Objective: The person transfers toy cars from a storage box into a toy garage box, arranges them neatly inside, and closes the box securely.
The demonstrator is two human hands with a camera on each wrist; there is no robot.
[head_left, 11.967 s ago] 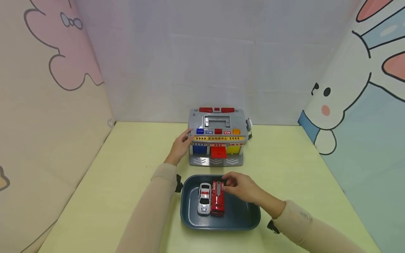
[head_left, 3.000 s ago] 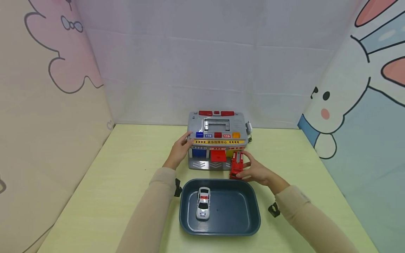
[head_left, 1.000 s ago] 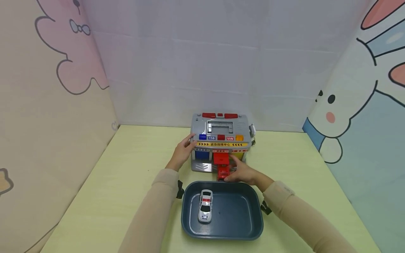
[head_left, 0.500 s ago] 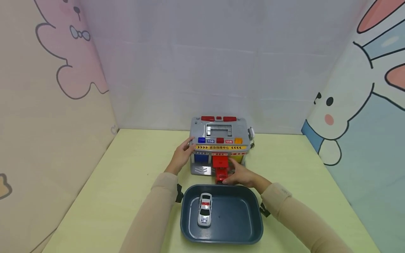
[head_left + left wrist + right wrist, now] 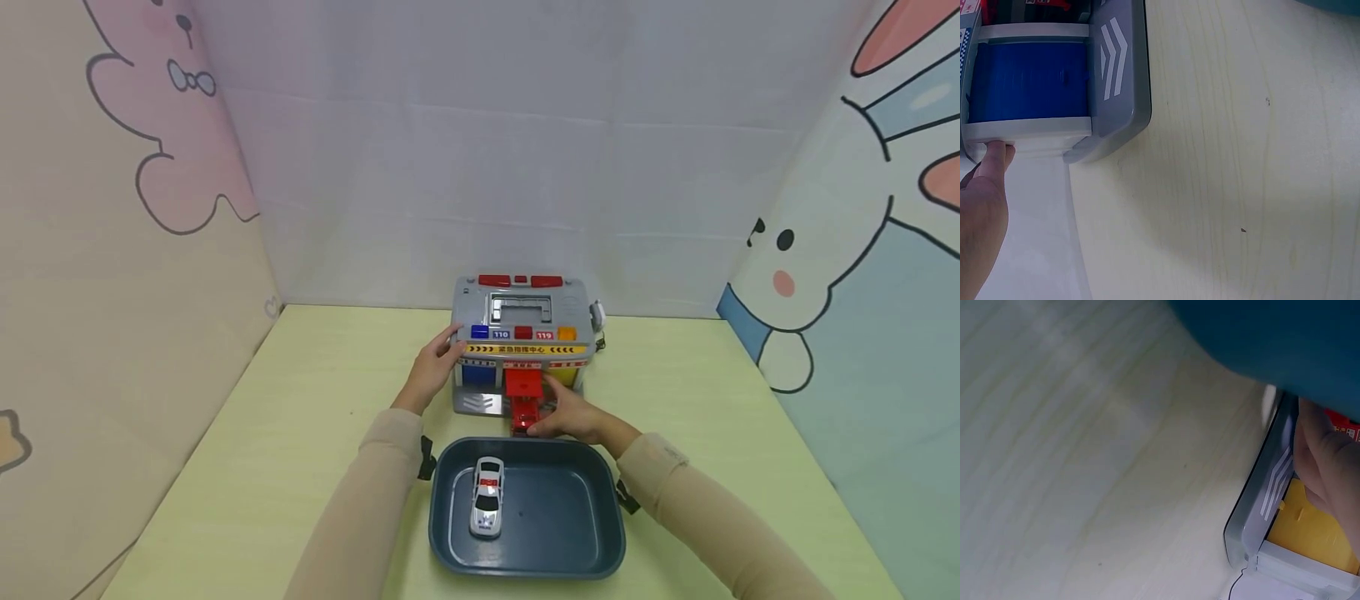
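Observation:
In the head view a grey toy garage stands at the back of the table, its red middle door raised. My left hand rests on the garage's left side, fingers fairly straight; in the left wrist view a fingertip touches the side wall beside the blue door. My right hand grips a red toy fire truck, which is partly under the raised red door with its near end sticking out. The right wrist view shows the right-hand fingers next to the yellow door, the truck mostly hidden.
In front of the garage is a dark blue tray, close behind which the truck's near end lies. A white toy police car lies in its left half. Printed cloth walls surround the pale table at the back and sides.
My right hand has taken the fire truck out of the tray, past the yellow door, then left to the middle bay. In the last half second little has moved. The left hand has stayed put.

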